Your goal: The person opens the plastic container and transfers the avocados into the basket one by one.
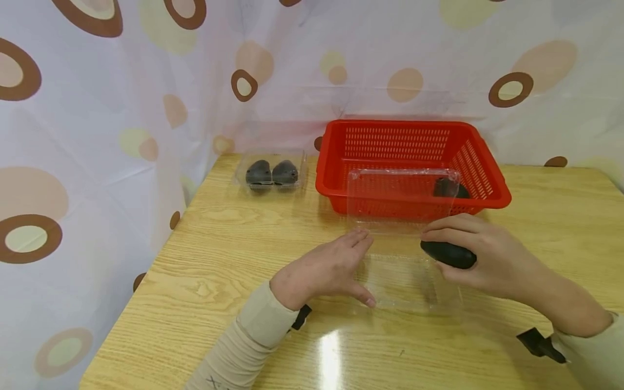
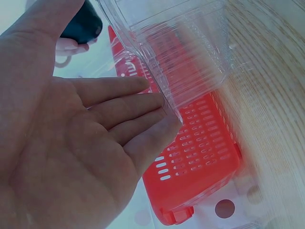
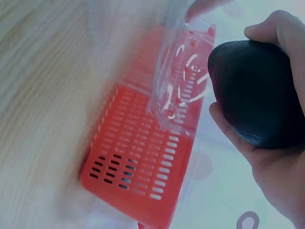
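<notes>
A dark, smooth avocado (image 1: 448, 254) is gripped between the thumb and fingers of my right hand (image 1: 492, 254), above the right side of an open clear plastic clamshell box (image 1: 400, 279). The right wrist view shows the avocado (image 3: 259, 93) large in the grip. The box's lid (image 1: 400, 203) stands raised at the back, in front of the red basket. On the box's left side is my left hand (image 1: 324, 268), thumb spread from nearly straight fingers. In the left wrist view those fingertips (image 2: 169, 124) are at the box's edge, holding nothing.
Behind the box stands a red perforated plastic basket (image 1: 336, 184) with a dark avocado (image 1: 450, 188) in its right part. To its left, another clear box (image 1: 302, 168) holds two dark avocados (image 1: 258, 173). A patterned curtain hangs behind and left of the wooden table (image 1: 219, 244).
</notes>
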Demonstrator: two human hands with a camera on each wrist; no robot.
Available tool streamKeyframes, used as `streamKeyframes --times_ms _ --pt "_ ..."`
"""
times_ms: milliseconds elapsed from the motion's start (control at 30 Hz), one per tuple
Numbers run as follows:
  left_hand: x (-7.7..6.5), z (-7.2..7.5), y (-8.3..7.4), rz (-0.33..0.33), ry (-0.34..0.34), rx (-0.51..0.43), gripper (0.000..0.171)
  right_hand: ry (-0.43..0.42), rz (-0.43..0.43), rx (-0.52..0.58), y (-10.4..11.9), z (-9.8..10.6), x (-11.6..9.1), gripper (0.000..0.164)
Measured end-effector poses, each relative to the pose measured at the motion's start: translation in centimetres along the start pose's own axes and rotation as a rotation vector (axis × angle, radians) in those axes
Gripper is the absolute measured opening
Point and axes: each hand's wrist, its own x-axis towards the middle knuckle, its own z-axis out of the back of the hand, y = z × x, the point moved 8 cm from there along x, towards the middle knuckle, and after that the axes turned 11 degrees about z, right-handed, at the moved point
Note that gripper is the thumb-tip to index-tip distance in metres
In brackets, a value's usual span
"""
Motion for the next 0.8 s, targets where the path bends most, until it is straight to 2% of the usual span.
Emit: streamKeyframes --times_ms 67,200,333,533,800 --pt "0.0 0.0 0.0 -0.002 -0.003 0.003 0.113 -0.005 -0.019 -0.011 -0.3 0.4 -0.1 0.033" --pt "-0.1 0.0 0.0 -0.002 0.0 0.001 0.113 -0.011 -0.052 -0.018 -0.9 1.1 -0.5 0.031" --pt "-0.2 0.0 -0.1 -0.012 -0.004 0.008 0.113 -0.024 -0.124 -0.061 -1.7 1.9 -1.1 0.034" --pt "-0.3 0.1 -0.2 -0.025 -0.017 0.018 0.113 -0.043 -0.242 -0.138 -2.9 3.3 -1.9 0.051" --pt "-0.3 0.1 -0.1 -0.018 -0.008 0.012 0.113 -0.105 -0.335 -0.178 -4.6 4.5 -2.7 0.046"
